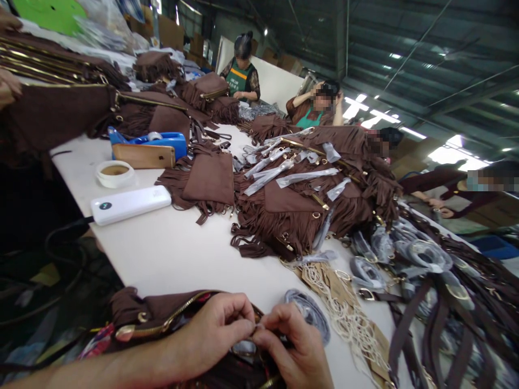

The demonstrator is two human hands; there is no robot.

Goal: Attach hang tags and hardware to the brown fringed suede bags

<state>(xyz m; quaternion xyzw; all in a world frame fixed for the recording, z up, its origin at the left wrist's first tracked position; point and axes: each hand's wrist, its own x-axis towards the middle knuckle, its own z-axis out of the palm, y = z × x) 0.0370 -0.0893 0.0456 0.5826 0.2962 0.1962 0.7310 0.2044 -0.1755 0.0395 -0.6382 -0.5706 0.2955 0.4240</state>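
Observation:
In front of me lies a brown handbag [150,308], its gold zipper [172,319] undone along the top. My left hand [223,327] reaches across the bag, thumb and forefinger pinched together. Fingertip to fingertip with it, my right hand [294,343] is also pinched closed. Whatever small piece sits between the fingertips is too small to make out. Below the fingers, a clear-wrapped metal ring [243,348] shows at the bag's opening. A plastic-wrapped coiled strap [312,316] lies just beyond my right hand.
Fringed brown bags [292,200] are heaped across the white table [162,248]. Cardboard tags with white strings [340,302] and brown straps [438,324] lie to the right. A power bank [132,204], tape roll [115,174], phone [144,156] and blue tape dispenser [174,142] stand left. Co-workers [243,70] are beyond.

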